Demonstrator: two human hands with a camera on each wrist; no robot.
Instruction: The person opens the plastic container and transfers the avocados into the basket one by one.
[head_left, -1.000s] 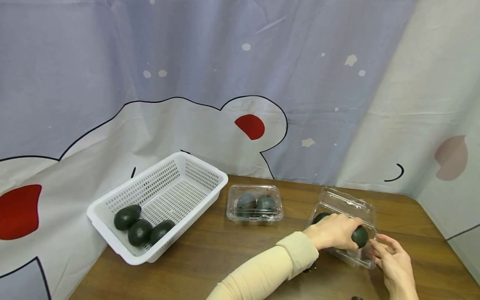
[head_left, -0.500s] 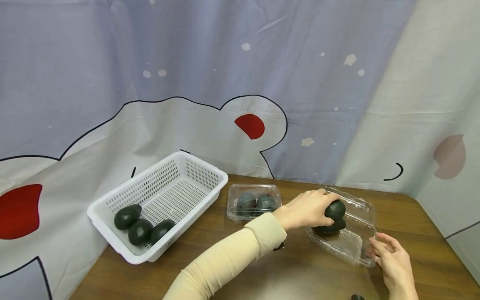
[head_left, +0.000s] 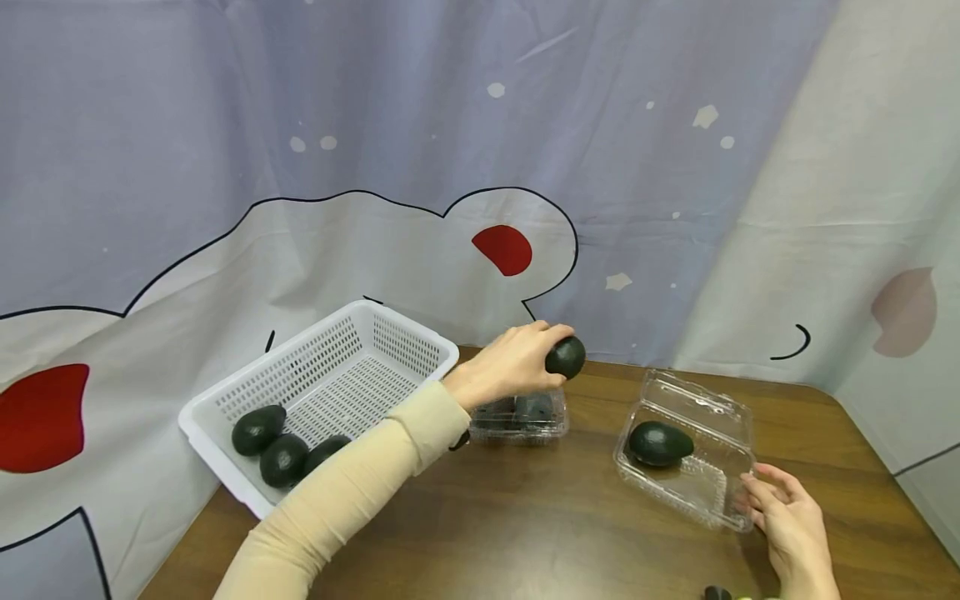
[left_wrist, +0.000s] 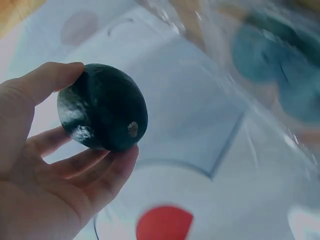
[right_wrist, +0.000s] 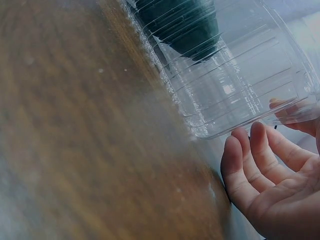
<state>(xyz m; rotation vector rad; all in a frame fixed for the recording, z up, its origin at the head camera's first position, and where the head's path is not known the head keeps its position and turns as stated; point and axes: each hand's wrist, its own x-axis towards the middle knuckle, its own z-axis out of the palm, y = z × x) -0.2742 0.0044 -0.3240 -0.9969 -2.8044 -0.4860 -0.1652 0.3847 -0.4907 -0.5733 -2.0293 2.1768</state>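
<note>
Your left hand (head_left: 513, 358) has its grip clamped on an avocado (head_left: 566, 357), thumb on one side and fingers on the other, held up off the worktop (head_left: 555, 517) toward its back edge. Near it, by that back edge, sits a second clear box (head_left: 525, 432), partly behind your wrist, with dark fruit (head_left: 534, 408) showing through the plastic. Your right hand (head_left: 787, 521) pinches the near right corner of the open clear box (head_left: 705, 487), which stands toward the worktop's right edge with its lid tipped back. One more avocado, the dark one (head_left: 660, 443), lies in the left end of that box. Over the worktop's left edge side, your white basket (head_left: 345, 392) carries three avocados (head_left: 283, 460) at its near end, one partly covered by your sleeve (head_left: 360, 492).
</note>
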